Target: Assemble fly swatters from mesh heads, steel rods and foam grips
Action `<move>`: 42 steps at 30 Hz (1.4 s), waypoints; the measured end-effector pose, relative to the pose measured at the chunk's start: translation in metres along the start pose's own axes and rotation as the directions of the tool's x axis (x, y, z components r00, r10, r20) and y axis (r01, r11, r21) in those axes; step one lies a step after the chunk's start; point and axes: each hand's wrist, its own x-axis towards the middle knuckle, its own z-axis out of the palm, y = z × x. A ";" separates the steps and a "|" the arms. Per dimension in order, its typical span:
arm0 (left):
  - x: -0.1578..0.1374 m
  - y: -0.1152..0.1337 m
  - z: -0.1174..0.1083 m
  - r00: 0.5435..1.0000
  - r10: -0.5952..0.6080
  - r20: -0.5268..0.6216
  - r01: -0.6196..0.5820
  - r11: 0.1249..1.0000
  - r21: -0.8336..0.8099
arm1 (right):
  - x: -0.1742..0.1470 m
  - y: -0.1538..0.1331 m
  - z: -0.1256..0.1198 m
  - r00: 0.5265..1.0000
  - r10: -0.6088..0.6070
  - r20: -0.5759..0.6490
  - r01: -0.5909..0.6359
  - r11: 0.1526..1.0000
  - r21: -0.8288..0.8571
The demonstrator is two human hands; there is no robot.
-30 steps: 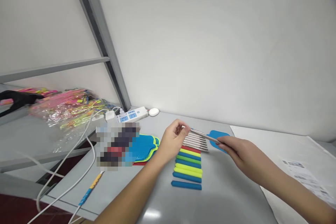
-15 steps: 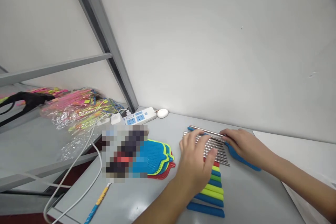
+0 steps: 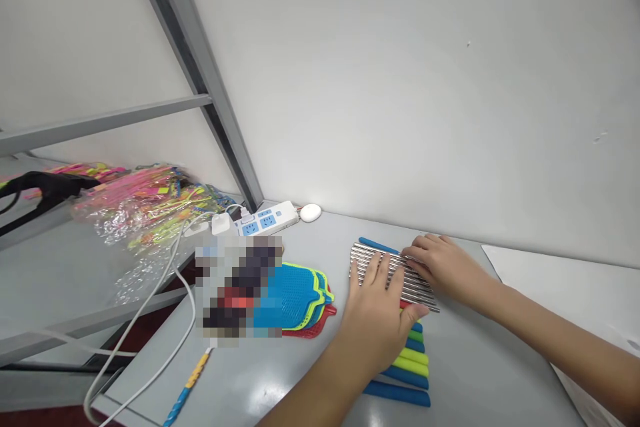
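Several thin metal tubes (image 3: 420, 289) lie side by side on the grey table. My left hand (image 3: 377, 320) rests over them with its fingers spread and the fingertips touching their upper surface; its thumb points right. At their upper right edge my right hand (image 3: 447, 265) lies low, fingers stretched out against the topmost tubes. A blue strip-like piece (image 3: 375, 244) shows behind the tubes, partly covered. Below them is a row of blue, green and yellow foam-looking sleeves (image 3: 415, 357), partly hidden by my left hand. A red end shows near the thumb.
Fly-swatter heads (image 3: 295, 293) in blue, yellow and red are stacked to the left, beside a pixelated patch. A power strip (image 3: 270, 219) and a white oval object (image 3: 311, 213) sit by the wall. Plastic-wrapped colourful items (image 3: 150, 200) fill the left shelf. A white sheet (image 3: 560, 280) lies right.
The separate metal tube under my right hand now lies against the others. My right hand moved slightly left, my left fingers came down flatter, and the blue piece at right is no longer visible.
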 end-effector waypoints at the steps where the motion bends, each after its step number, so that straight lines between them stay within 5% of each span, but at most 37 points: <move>1: 0.001 -0.002 0.001 1.000 -0.005 0.007 0.005 1.000 0.013 | 0.000 -0.001 0.001 1.000 -0.012 0.003 0.012 1.000 -0.005; 10: 0.005 -0.007 -0.002 0.993 -0.059 0.107 0.055 0.998 0.038 | -0.013 -0.014 0.005 0.997 -0.080 -0.013 0.079 0.995 -0.061; 21: 0.003 0.000 -0.020 0.963 0.017 0.267 -0.011 1.000 -0.022 | -0.028 0.039 0.011 0.976 0.203 0.081 -0.209 0.974 0.084; 36: -0.005 0.011 -0.027 0.974 0.176 0.142 -0.166 0.983 -0.079 | -0.082 0.074 0.037 0.881 0.472 -0.021 -0.467 0.877 0.109; 42: -0.040 0.018 -0.030 0.971 0.232 0.057 -0.228 0.971 -0.068 | -0.093 0.074 0.034 0.842 0.534 -0.077 -0.526 0.844 0.102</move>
